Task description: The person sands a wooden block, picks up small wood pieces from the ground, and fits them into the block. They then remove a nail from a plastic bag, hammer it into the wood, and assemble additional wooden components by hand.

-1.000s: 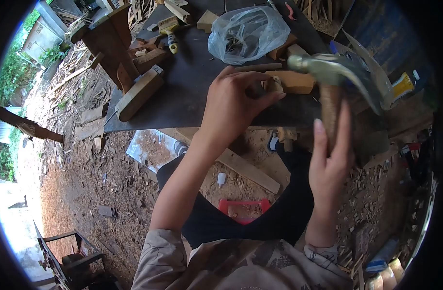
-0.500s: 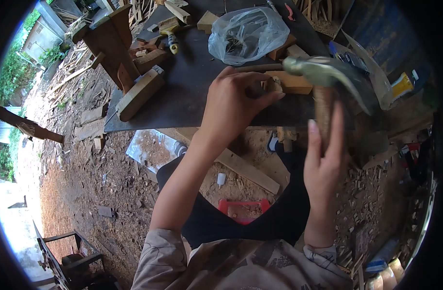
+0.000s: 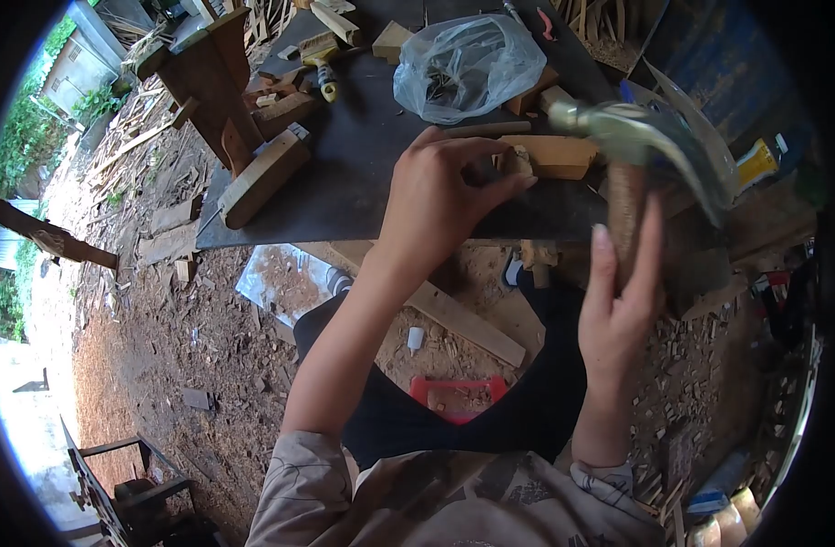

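Note:
My right hand (image 3: 623, 314) is closed round the wooden handle of a claw hammer (image 3: 629, 196). The hammer is raised over the table's right part, its metal head slightly blurred, the claw pointing right. My left hand (image 3: 445, 178) curls over the dark tabletop, thumb and fingers closed on a small wooden block (image 3: 513, 162). That block sits against the left end of a longer, lighter wood piece (image 3: 563, 157). Whether a nail is between my fingers, I cannot make out.
A clear plastic bag (image 3: 472, 68) with dark nail-like bits lies behind my left hand. A yellow-handled tool (image 3: 326, 84) and a wooden assembly (image 3: 212, 91) stand at the table's left. Cardboard (image 3: 695, 128) is at the right. Below are a plank (image 3: 468, 324) and a red frame (image 3: 458, 390).
My right hand and the hammer have shifted slightly to the right, away from the wooden block. My left hand stays in the same place.

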`<state>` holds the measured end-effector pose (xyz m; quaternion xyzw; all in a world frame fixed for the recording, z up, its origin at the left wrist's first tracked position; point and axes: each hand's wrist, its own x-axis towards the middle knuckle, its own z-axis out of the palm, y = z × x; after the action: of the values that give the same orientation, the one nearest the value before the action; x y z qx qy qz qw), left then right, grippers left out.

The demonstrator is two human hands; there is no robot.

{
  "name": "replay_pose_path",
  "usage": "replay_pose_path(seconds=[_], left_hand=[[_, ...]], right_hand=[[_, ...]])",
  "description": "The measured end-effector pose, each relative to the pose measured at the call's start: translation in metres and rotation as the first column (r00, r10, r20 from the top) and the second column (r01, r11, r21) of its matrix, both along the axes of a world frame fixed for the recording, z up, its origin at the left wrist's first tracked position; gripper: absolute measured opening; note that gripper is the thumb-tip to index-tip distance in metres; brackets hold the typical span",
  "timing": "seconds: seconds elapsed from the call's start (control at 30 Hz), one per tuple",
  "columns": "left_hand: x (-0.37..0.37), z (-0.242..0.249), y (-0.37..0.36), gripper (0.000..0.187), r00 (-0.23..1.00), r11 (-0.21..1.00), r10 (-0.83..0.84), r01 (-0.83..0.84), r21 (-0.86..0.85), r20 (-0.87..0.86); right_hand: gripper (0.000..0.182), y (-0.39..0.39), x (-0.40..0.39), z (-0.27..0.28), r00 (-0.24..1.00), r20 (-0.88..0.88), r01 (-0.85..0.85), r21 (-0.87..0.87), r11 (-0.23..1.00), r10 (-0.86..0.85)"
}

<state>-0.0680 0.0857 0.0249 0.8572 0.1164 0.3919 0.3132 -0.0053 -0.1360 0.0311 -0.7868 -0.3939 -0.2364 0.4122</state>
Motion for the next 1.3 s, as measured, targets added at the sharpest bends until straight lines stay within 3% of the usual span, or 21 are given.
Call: replay_pose_path(seconds=[0.03,0.07,0.13,0.33,0.5,0.6,0.7,1.0,1.3], left_hand=[[0.0,0.001,0.0,0.048,1.0,1.0,0.007,-0.007,0.0,0.0],[-0.001,0.001,0.001,0.048,1.0,1.0,0.013,-0.013,0.0,0.003],[0.0,0.001,-0.001,0.048,1.0,1.0,0.001,-0.001,-0.018,-0.003],[0.002,0.0,0.0,0.047,1.0,1.0,-0.001,0.001,0.028,-0.005],[0.003,0.0,-0.01,0.053,0.994,0.976,0.064,-0.08,0.202,0.085],[0.002,0.005,-0.015,0.052,0.991,0.962,0.127,-0.131,0.241,0.031],[0.003,0.0,-0.013,0.048,0.989,0.965,0.144,-0.132,0.226,-0.038],[0.004,0.0,-0.011,0.031,0.989,0.965,0.144,-0.137,0.223,-0.017],[0.002,-0.001,-0.008,0.028,0.995,0.974,0.098,-0.092,0.205,-0.018]], right_hand=[[0.06,0.005,0.004,-0.002,0.995,0.095,-0.008,-0.1,0.995,0.018],[0.059,0.007,-0.002,-0.001,0.99,-0.137,-0.056,-0.234,0.971,0.024],[0.059,0.012,0.004,-0.007,0.995,-0.049,-0.097,-0.127,0.987,0.092],[0.058,-0.001,0.01,-0.008,0.996,-0.065,-0.061,-0.036,0.998,0.058],[0.056,-0.011,0.017,-0.015,0.99,-0.139,-0.008,-0.023,1.0,0.004],[0.057,-0.014,0.016,-0.019,0.984,-0.181,-0.004,-0.025,1.0,0.0],[0.057,-0.014,0.012,-0.016,0.978,-0.207,0.012,-0.046,0.999,-0.022],[0.056,-0.015,0.014,-0.018,0.983,-0.184,-0.002,-0.044,0.999,-0.006],[0.057,-0.017,0.017,-0.019,0.983,-0.184,-0.034,-0.045,0.998,0.026]])
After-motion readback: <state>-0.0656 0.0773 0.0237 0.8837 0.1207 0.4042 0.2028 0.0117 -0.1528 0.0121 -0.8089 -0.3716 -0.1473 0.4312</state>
